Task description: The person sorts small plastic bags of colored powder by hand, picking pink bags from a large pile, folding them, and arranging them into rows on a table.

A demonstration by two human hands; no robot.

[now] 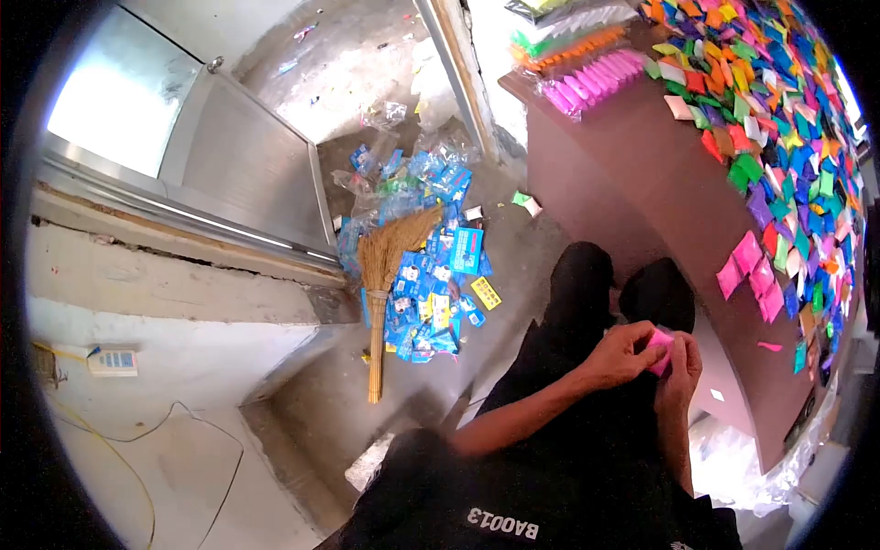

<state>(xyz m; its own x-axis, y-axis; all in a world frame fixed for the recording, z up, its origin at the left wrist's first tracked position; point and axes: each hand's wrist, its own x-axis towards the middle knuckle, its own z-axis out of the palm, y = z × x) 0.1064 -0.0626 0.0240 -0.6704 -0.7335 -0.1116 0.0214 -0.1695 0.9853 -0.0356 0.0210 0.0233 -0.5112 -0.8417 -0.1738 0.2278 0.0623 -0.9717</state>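
My left hand (628,353) pinches one side of a small pink packet (660,352) above my lap. The fingers of my right hand (679,367) close on its other side, so both hands grip it together; part of it is hidden behind the fingers. To the right, several pink packets (752,275) lie joined or close together on the brown table (632,174). Beyond them spreads a large heap of small packets (779,137) in many colours. A small pink scrap (770,346) lies on the tabletop near its edge.
Bags of pink packets (596,81) and orange packets (577,48) sit at the table's far end. On the floor a straw broom (378,275) rests over blue printed wrappers (417,307) and clear plastic. A metal-framed door (247,147) stands at the left, near a wall socket (115,361).
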